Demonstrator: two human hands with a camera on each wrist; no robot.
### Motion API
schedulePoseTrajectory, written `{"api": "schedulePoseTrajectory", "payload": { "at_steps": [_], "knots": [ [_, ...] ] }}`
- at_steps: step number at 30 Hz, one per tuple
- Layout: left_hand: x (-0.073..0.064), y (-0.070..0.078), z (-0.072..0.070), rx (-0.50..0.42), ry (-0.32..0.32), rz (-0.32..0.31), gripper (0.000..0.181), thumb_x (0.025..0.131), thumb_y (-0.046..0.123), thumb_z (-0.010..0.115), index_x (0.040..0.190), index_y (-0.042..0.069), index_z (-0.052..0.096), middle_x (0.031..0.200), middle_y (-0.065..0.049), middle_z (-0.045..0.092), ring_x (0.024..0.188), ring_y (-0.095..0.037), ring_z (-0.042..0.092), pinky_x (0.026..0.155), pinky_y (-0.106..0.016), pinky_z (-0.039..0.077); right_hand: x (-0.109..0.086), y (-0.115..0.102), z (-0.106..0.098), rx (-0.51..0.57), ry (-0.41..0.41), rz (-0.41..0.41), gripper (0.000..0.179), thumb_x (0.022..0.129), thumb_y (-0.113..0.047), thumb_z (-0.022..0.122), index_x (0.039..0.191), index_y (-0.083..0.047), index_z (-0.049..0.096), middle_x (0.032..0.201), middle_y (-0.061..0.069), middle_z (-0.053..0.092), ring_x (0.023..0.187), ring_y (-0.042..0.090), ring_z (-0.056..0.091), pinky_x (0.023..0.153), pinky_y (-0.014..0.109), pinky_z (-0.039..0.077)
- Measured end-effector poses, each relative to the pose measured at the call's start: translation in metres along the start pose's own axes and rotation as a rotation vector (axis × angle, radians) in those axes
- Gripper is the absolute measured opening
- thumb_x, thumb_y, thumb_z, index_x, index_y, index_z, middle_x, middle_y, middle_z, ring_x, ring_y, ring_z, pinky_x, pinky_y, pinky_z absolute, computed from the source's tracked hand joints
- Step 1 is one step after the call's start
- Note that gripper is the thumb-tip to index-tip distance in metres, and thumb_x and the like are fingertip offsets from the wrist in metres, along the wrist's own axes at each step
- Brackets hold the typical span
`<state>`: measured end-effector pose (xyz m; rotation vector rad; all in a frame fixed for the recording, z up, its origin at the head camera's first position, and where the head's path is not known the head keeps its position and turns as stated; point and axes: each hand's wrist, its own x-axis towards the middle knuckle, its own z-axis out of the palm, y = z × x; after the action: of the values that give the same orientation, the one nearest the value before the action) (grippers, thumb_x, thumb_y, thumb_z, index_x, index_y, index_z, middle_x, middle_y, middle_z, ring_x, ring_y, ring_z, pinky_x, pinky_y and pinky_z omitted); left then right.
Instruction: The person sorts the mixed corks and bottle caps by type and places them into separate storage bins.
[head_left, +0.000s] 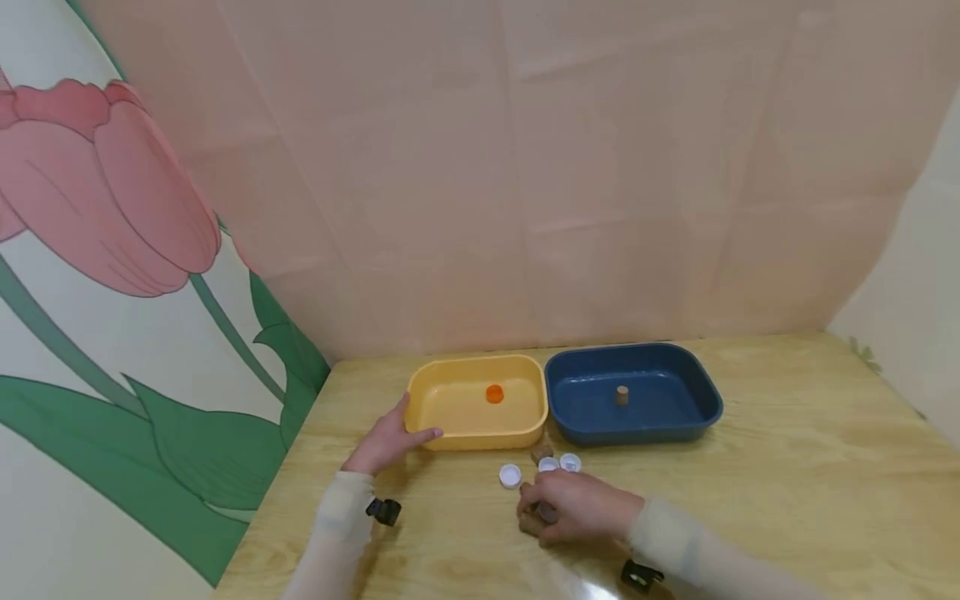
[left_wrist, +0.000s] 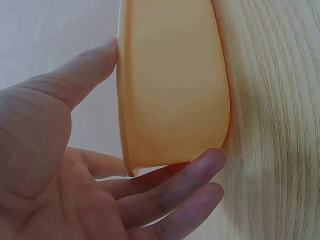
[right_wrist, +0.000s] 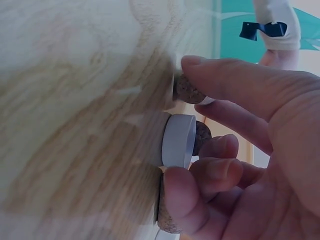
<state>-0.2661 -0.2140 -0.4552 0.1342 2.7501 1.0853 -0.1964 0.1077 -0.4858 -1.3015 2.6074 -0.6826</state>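
At the near left corner of the yellow tray (head_left: 480, 440), my left hand (head_left: 387, 442) holds the wall, thumb against the rim and fingers spread along the side. An orange bottle cap (head_left: 494, 393) lies inside that tray. Lower on the table, my right hand (head_left: 581, 507) has a cork (right_wrist: 189, 91) between thumb and index finger, touching the wood. Its other fingers bend beside a white bottle cap (right_wrist: 176, 140) and another cork (right_wrist: 167, 217). Beyond the fingers sit more white caps (head_left: 510, 476) and a cork (head_left: 542, 452). The palm partly hides this group.
A navy blue tray (head_left: 637, 435) stands against the yellow tray's right side, with one upright cork (head_left: 622, 396) in it. Both trays are near the pink-covered back wall (head_left: 525, 208). A tulip-painted wall (head_left: 112, 192) borders the wooden table (head_left: 795, 467) on the left.
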Motion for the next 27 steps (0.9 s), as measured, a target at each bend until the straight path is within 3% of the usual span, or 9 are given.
{"api": "schedulePoseTrajectory", "payload": {
  "at_steps": [8,14,21,27],
  "knots": [
    [-0.001,-0.002,0.005,-0.014,0.001,-0.017,0.105,0.089,0.05,0.072,0.158,-0.002,0.014,0.158,-0.027,0.031,0.142,-0.043,0.037,0.112,-0.057,0.033,-0.006,-0.001,0.002,0.012,0.053,-0.024,0.029,0.073,-0.031,0.086,0.098,-0.026,0.073,0.08,-0.015,0.054,0.071,-0.002,0.042,0.062,0.016,0.037],
    [-0.001,-0.001,0.002,-0.013,0.006,-0.034,0.105,0.089,0.051,0.072,0.159,-0.001,0.014,0.159,-0.026,0.029,0.143,-0.042,0.035,0.113,-0.058,0.032,-0.005,0.0,-0.007,0.019,0.114,-0.092,0.02,0.074,-0.025,0.083,0.088,-0.026,0.069,0.07,-0.006,0.057,0.067,-0.002,0.039,0.058,0.015,0.033],
    [-0.001,-0.001,0.002,-0.011,0.008,-0.033,0.106,0.088,0.053,0.073,0.159,0.0,0.014,0.159,-0.025,0.03,0.142,-0.042,0.036,0.112,-0.058,0.032,-0.011,0.006,-0.017,0.104,0.089,-0.015,0.027,0.081,-0.026,0.082,0.107,-0.021,0.075,0.073,-0.007,0.057,0.068,0.0,0.048,0.063,0.018,0.041],
    [-0.001,-0.001,0.002,-0.012,0.008,-0.036,0.107,0.087,0.053,0.073,0.159,0.0,0.014,0.159,-0.026,0.03,0.143,-0.042,0.035,0.113,-0.057,0.031,-0.02,0.009,-0.029,0.15,0.152,0.009,0.029,0.083,-0.026,0.082,0.109,-0.015,0.075,0.084,-0.009,0.062,0.071,0.007,0.055,0.064,0.019,0.045]
  ]
}}
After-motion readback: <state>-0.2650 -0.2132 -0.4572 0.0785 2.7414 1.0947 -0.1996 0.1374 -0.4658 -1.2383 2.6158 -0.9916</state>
